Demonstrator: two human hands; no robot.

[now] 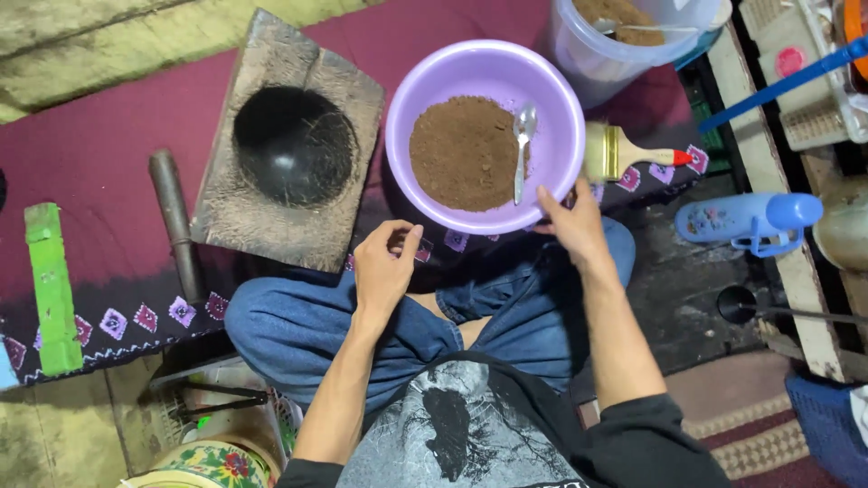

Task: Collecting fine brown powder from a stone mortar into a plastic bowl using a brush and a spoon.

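I sit cross-legged in blue jeans on the floor. A lilac plastic bowl (551, 90) rests before my knees, holding a mound of brown powder (463, 152) and a metal spoon (523, 145). My right hand (571, 222) touches the bowl's near rim with its fingertips. My left hand (383, 266) hovers over my left knee, fingers curled loosely, nothing visible in it. To the left stands a square stone mortar block (280, 217) with a round black hollow.
A dark pestle (175, 221) lies left of the mortar on a maroon cloth. A paintbrush (633, 154) lies right of the bowl. A clear tub of brown powder (608, 36) sits at the back. A blue bottle (749, 219) and a green bar (50, 289) lie at the sides.
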